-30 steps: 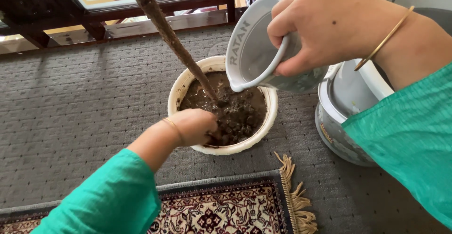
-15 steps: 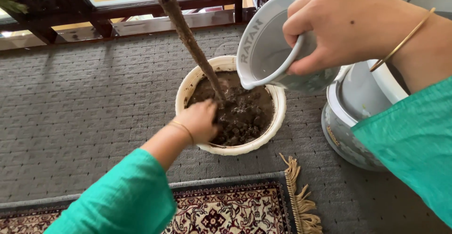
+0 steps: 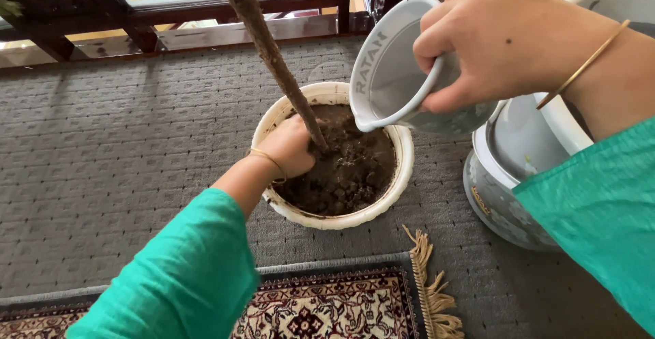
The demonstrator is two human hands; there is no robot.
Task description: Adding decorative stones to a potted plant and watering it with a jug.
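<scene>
Nearest, below the cream plant pot [image 3: 341, 220], lies a patterned rug [image 3: 327, 305] with a tan fringe, its lower part cut off by the frame edge; green sleeves cover both forearms, and the right sleeve runs out of view at the right edge. Just above the rug, the left hand [image 3: 290, 146] rests inside the pot at its left side, fingers curled down into the wet dark soil [image 3: 348, 172] at the foot of the brown stem [image 3: 273, 52]; the fingertips are buried or hidden by the knuckles, so whether this grip closes on the stem or only presses the soil cannot be told. A thin gold bangle sits on that wrist. The stem rises from the pot's middle, slanting up and left, and its top is cut off by the upper frame edge. Above the pot's right rim, the right hand [image 3: 505, 42] has its grip closed around the handle of a white jug [image 3: 396, 73], tilted with the spout over the soil; no stream of water can be made out. Right of the pot stands a large pale bucket [image 3: 505, 196], partly hidden behind the right arm. Beyond the pot, grey carpet [image 3: 123, 141] reaches a dark wooden frame [image 3: 205, 18].
</scene>
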